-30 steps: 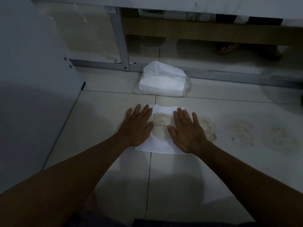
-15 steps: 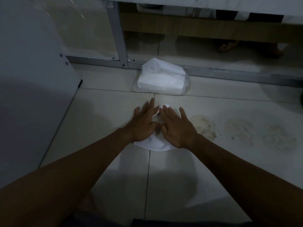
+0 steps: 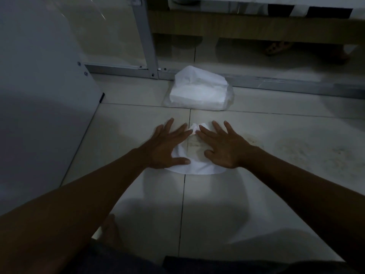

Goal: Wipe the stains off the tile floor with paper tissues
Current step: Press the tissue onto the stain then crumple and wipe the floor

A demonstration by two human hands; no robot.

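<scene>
A white paper tissue lies bunched on the pale tile floor, with a brownish damp patch showing through its middle. My left hand presses flat on its left side and my right hand on its right side, fingers spread, fingertips nearly meeting over a raised fold. Brownish stains mark the floor to the right: one just beside my right hand, a second further on, and a third near the right edge.
A pack of white tissues in clear wrap sits beyond my hands against a metal door track. A white panel stands on the left. Behind the glass are a wooden bench and a person's sandalled foot.
The tissue lay flat and square a second ago. My hands slid together and crumpled it into a rounded bunch, then spread slightly apart again.
</scene>
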